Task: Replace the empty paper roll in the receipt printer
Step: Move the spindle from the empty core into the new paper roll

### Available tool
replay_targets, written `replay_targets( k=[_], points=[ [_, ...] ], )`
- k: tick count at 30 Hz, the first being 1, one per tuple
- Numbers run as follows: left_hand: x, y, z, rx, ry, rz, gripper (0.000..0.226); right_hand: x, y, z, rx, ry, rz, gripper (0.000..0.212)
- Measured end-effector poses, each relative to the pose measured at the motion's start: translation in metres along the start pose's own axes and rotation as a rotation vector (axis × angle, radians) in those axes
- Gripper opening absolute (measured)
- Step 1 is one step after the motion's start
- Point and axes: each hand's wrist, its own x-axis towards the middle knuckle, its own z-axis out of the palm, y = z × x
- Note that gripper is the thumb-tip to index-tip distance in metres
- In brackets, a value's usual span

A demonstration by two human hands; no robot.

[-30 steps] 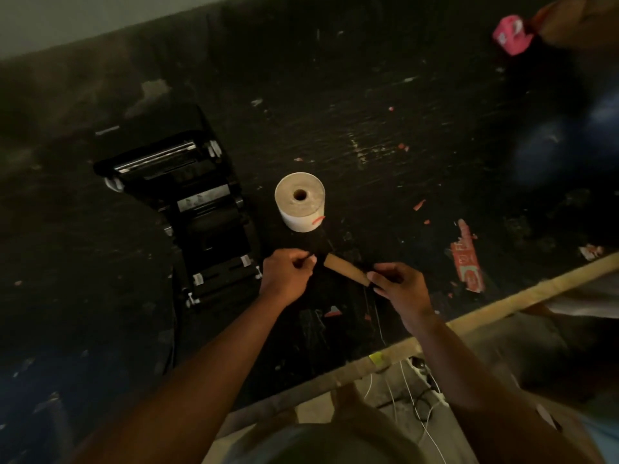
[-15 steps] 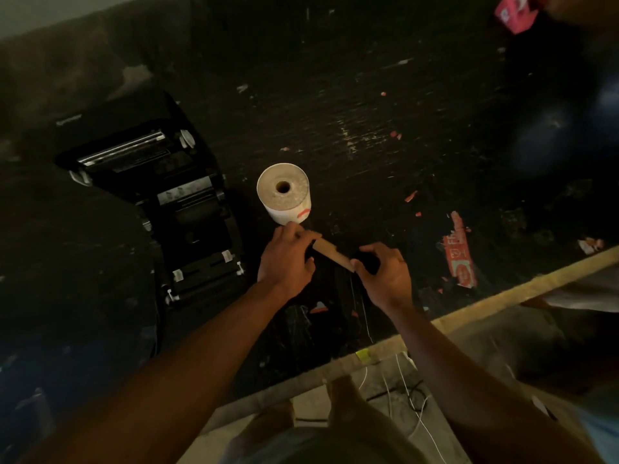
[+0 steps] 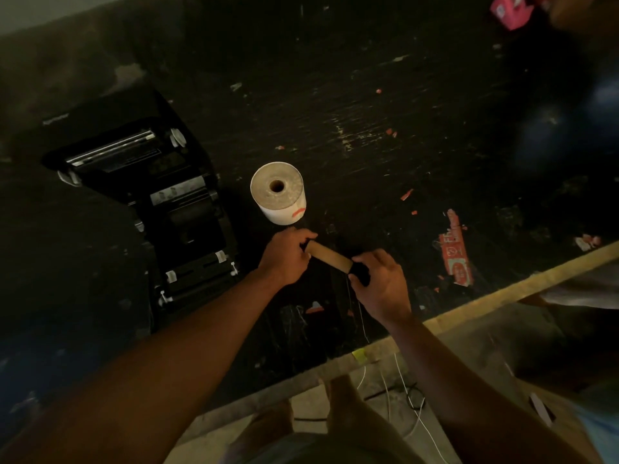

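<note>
A brown cardboard core (image 3: 330, 256), the empty roll, is held just above the dark table between my two hands. My left hand (image 3: 286, 257) grips its left end and my right hand (image 3: 380, 284) grips its right end, where a black piece covers the tip. A full white paper roll (image 3: 278, 192) with a red mark stands on end just beyond my left hand. The black receipt printer (image 3: 150, 202) lies to the left with its lid open and its paper bay in shadow.
The black table (image 3: 368, 128) is scuffed and strewn with red paper scraps; a torn red label (image 3: 455, 252) lies at right. A wooden front edge (image 3: 469, 306) runs diagonally. White cables (image 3: 412, 403) hang below it. A pink box (image 3: 510, 10) sits far right.
Both hands have closed in on the cardboard core's ends and turned it slightly. The view has shifted, so the printer and the roll sit lower left in frame.
</note>
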Motion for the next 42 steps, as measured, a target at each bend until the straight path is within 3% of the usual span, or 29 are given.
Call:
replay_targets(
  k=[5,8,14,20,24,27,29,36,42],
  points=[
    [0.002,0.001,-0.008,-0.174,-0.079,-0.053,0.049,0.004,0.000,-0.004,0.044,-0.041,-0.029,0.037],
    [-0.004,0.000,-0.010,0.030,-0.150,0.063,0.046,0.006,-0.001,-0.009,0.095,-0.082,-0.037,0.041],
    [-0.004,-0.005,-0.027,0.312,-0.109,0.034,0.037,0.002,0.009,-0.031,0.072,-0.139,-0.051,0.031],
    [-0.015,-0.002,-0.027,0.379,-0.065,0.033,0.040,-0.015,0.046,-0.071,0.155,-0.078,0.053,0.029],
    [-0.031,0.003,-0.028,0.313,0.171,0.147,0.044,-0.023,0.057,-0.081,0.373,-0.009,0.167,0.028],
    [-0.030,0.006,-0.045,0.281,0.474,0.173,0.048,-0.024,0.048,-0.073,0.349,-0.007,0.184,0.029],
    [-0.017,0.006,-0.062,0.286,0.578,0.103,0.057,-0.021,0.035,-0.062,0.304,0.013,0.178,0.029],
    [0.022,0.022,-0.077,0.418,0.339,-0.123,0.071,-0.004,-0.010,-0.015,0.160,0.069,0.127,0.029],
    [0.038,0.023,-0.080,0.316,0.303,-0.166,0.059,-0.013,-0.008,0.007,0.009,0.088,0.108,0.034]
  ],
)
